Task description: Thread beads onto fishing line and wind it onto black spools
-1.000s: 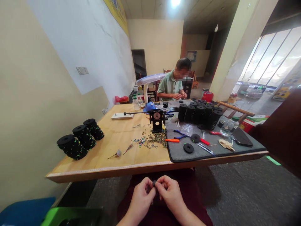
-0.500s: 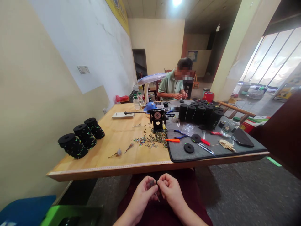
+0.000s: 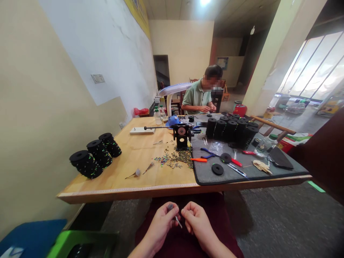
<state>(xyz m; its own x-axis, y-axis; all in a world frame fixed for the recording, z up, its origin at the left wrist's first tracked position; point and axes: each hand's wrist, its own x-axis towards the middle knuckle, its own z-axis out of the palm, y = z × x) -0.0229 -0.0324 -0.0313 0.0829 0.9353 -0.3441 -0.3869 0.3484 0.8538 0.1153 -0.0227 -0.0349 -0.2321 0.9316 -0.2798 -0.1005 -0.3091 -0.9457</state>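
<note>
Above my lap, in front of the table edge, my left hand [image 3: 166,218] is closed around a small grey-tufted bundle [image 3: 170,206]. A thin pale stem [image 3: 178,222] sticks out below its fingers. My right hand [image 3: 195,218] is beside it, thumb and forefinger pinched together. Whatever is in that pinch is too small to make out. A narrow gap separates the fingertips of the two hands. Two similar tufted bundles, one with a pale head [image 3: 137,172] and one slimmer [image 3: 149,166], lie on the table [image 3: 107,179].
Black foam spools [image 3: 94,148] stand at left, and several more [image 3: 231,129] at back right. A black hand-cranked device [image 3: 182,138] stands behind scattered small beads [image 3: 180,157]. Pliers [image 3: 208,153], an orange-handled tool [image 3: 199,159] and a knife [image 3: 236,170] lie nearby. A co-worker [image 3: 200,95] sits opposite.
My hands have drawn slightly apart at the fingertips. More of the pale stem shows below my left hand. The whole view has shifted a little.
</note>
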